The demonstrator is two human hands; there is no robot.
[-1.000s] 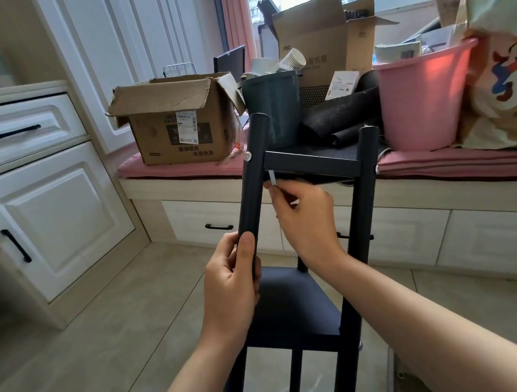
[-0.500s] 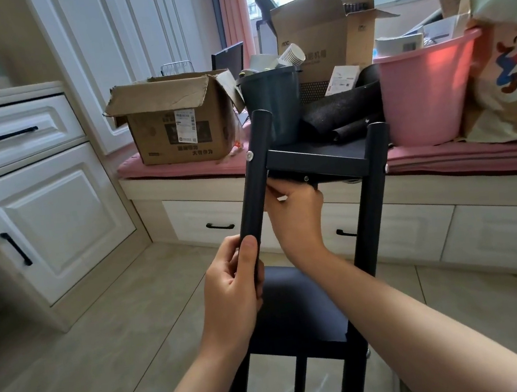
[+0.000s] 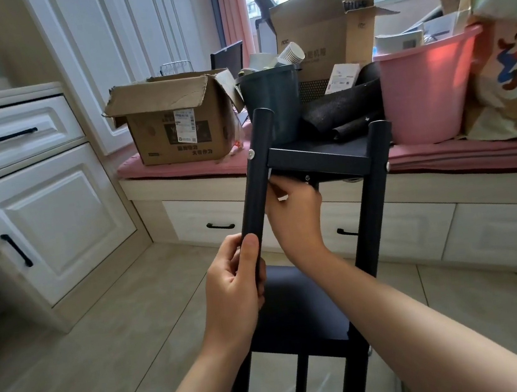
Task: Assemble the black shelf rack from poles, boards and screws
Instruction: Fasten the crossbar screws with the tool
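Over the last second my right hand [image 3: 295, 214] has moved up from beside the front left pole [image 3: 257, 183] to tuck under the top board [image 3: 317, 157] of the black shelf rack [image 3: 296, 305], and the thin silvery tool [image 3: 270, 174] it showed upright a moment ago is now mostly hidden between the pole and the board's underside. I judge this to mean I am tightening a fastening at that corner, so the rack is nearly complete. The right hand's fingers are curled in a pinch on the tool, though only a sliver of it shows. My left hand [image 3: 236, 293] grips the same pole lower down, thumb along its front, fingers wrapped behind. The rack stands on the tiled floor [image 3: 106, 344] directly before me, in front of a window bench. The poles are smooth matt black tubes, round with flat tops; the boards are flat, thin-edged rectangles with a faintly grainy black finish. A small pale round screw head [image 3: 251, 154] sits on the left pole level with the top board, another screw [image 3: 387, 165] on the right pole [image 3: 373, 201]. Behind are a creased cardboard box [image 3: 173, 124] and a glossy pink plastic bucket [image 3: 423, 87].
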